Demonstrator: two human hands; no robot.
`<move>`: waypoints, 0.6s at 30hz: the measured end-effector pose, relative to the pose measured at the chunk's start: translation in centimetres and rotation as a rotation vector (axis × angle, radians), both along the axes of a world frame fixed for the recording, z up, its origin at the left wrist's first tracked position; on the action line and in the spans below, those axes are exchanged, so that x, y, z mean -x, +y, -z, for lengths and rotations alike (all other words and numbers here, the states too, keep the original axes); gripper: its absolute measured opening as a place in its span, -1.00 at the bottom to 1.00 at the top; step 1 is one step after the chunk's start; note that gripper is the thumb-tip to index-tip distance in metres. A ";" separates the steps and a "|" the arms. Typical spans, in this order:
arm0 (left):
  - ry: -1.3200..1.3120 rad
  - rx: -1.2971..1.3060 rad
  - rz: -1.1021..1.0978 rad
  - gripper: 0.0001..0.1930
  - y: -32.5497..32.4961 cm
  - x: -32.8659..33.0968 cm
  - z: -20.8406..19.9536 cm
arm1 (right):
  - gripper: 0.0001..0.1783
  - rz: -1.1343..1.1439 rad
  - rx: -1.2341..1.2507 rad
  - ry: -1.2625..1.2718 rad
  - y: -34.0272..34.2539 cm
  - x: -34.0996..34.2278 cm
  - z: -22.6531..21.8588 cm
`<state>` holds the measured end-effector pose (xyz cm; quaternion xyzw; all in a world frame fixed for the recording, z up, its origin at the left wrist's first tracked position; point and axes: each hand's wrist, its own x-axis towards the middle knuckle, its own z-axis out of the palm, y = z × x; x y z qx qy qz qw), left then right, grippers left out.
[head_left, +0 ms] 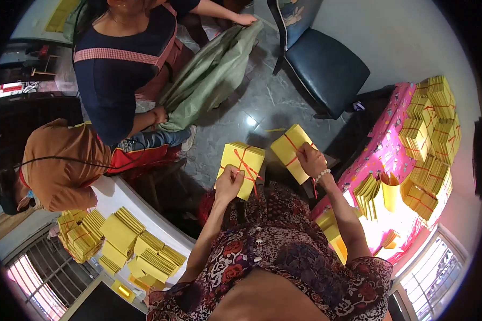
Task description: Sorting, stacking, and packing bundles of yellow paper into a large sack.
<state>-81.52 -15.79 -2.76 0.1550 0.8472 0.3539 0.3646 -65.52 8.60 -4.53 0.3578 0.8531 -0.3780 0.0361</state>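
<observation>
My left hand [229, 183] grips the lower left part of a yellow paper bundle [232, 156], its fingers closed at the red ribbon. The ribbon crosses the bundle's face and is tied in a bow with loose ends. My right hand [311, 161], a beaded bracelet at its wrist, is closed on a second yellow paper bundle [284, 143], which also has red ribbon crossed over it. Both bundles are held side by side in front of my body, apart from each other. The fingertips behind the bundles are hidden.
At right, a table with a pink patterned cloth [389, 134] bears several tied yellow bundles [445, 138]. Loose yellow stacks [120, 231] cover the white table [144, 206] at left. A person holds a green sack [214, 80] ahead; another bends at left. A black chair [329, 72] stands ahead right.
</observation>
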 end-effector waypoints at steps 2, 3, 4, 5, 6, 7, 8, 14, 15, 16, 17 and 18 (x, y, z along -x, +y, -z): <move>0.033 0.002 0.023 -0.78 -0.9 1.1 1.1 | -0.81 0.006 -0.009 -0.004 -0.5 0.7 0.0; 0.045 0.002 0.039 -0.78 -1.3 1.9 1.7 | -0.82 0.012 -0.021 0.021 -0.8 1.1 0.3; 0.057 0.003 0.052 -0.78 -1.6 2.5 2.2 | -0.82 0.014 -0.032 0.046 -1.1 1.4 0.2; 0.039 -0.007 0.048 -0.78 -2.0 3.1 2.6 | -0.83 0.015 -0.022 0.057 -1.5 1.7 -0.1; 0.037 -0.002 0.050 -0.78 -2.5 3.6 2.9 | -0.83 0.026 -0.019 0.048 -1.8 2.0 -0.1; 0.036 0.004 0.052 -0.78 -2.6 4.2 2.8 | -0.83 0.038 -0.016 0.040 -2.1 2.3 -0.1; 0.039 0.007 0.052 -0.77 -2.8 4.6 2.8 | -0.83 0.045 0.004 0.039 -2.2 2.5 -0.3; 0.070 0.037 0.088 -0.75 -3.2 6.1 2.3 | -0.83 0.089 0.030 0.020 -3.2 2.9 -0.2; 0.077 0.038 0.094 -0.75 -3.3 6.1 2.4 | -0.82 0.100 0.045 0.007 -3.4 3.0 -0.2; 0.070 0.037 0.098 -0.75 -3.0 6.2 2.2 | -0.82 0.108 0.041 0.008 -3.5 3.1 -0.1; 0.070 0.034 0.106 -0.75 -2.7 6.2 2.1 | -0.82 0.111 0.039 0.006 -3.6 3.2 0.0; 0.048 0.066 0.115 -0.75 -2.5 6.2 2.0 | -0.82 0.115 0.036 0.003 -3.7 3.2 0.2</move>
